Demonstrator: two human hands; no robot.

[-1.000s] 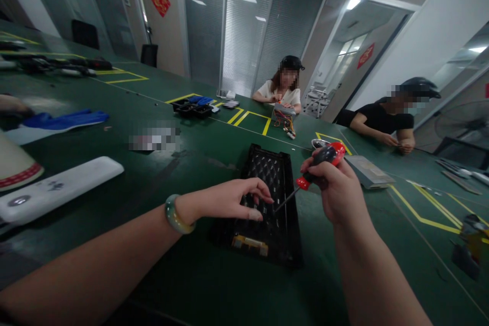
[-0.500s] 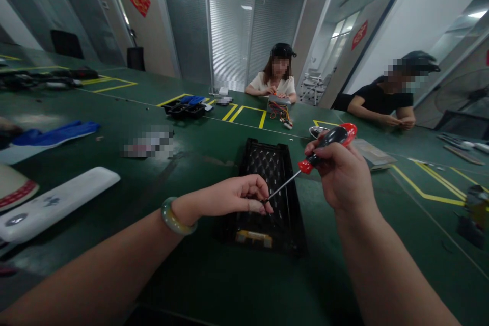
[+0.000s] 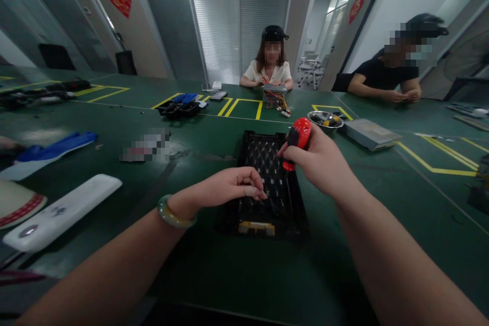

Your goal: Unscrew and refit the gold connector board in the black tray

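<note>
Right hand (image 3: 321, 163) raised, closed firmly around a red-and-black moulded screwdriver (image 3: 298, 137), shaft pointing down, long axis near vertical. Directly below: black perforated rectangular plastic tray (image 3: 263, 136), long axis running away from the wearer, on a dark green workbench (image 3: 198, 275). Left hand (image 3: 225, 188) curled above the tray; grip cannot be determined.

Screwdriver (image 3: 299, 135) shaft mostly hidden behind the right hand (image 3: 319, 160), tip can't be made out against the dark; black plastic tray (image 3: 263, 163) partly covered by the left hand (image 3: 225, 188); pixelated patch (image 3: 147, 145) unreadable; metal bowl (image 3: 325, 119) contents too small to tell; cream object with red band (image 3: 19, 211) cut off by left edge.
</note>
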